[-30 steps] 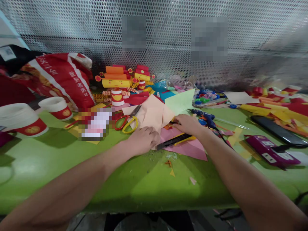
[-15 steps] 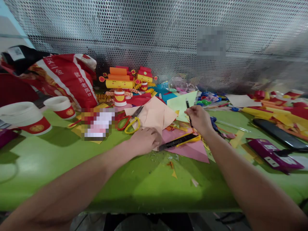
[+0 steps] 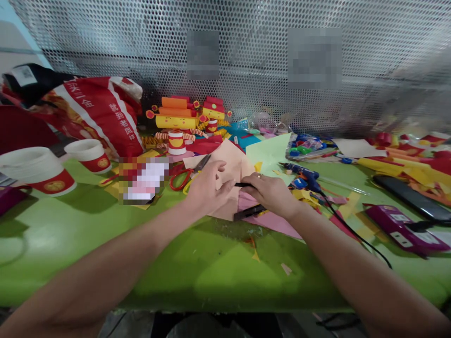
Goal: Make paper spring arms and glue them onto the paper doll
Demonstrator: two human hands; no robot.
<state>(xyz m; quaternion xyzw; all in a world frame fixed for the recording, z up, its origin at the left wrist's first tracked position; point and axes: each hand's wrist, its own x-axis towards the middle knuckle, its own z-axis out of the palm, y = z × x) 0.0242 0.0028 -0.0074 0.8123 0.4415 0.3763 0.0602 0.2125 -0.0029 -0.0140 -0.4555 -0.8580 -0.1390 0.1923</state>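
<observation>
My right hand [image 3: 276, 192] is closed round a thin black pen [image 3: 243, 185], whose exposed end points toward my left hand [image 3: 206, 191]. The left thumb reaches that end, while its other fingers are apart and curved; whether the thumb touches the pen I cannot tell. Beneath both hands lies a creased peach paper sheet [image 3: 230, 157]. A utility knife [image 3: 248, 213] rests on it and on a pink sheet [image 3: 282, 226], partly covered by my right hand. Scissors [image 3: 180, 178] with red and yellow handles lie left of the peach sheet, partly behind my left hand.
Paper-cup figures [image 3: 176, 123] stand at the back beside a red bag [image 3: 105, 110]. White cups [image 3: 37, 171] are at the left. A glue gun [image 3: 305, 173], a light green sheet [image 3: 269, 150], a purple power strip [image 3: 401, 230] and paper scraps lie rightward on the green table [image 3: 197, 272].
My right hand has brought the pen leftward and down, turning it from upright to level. My left hand has lifted off the peach sheet and opened toward the pen.
</observation>
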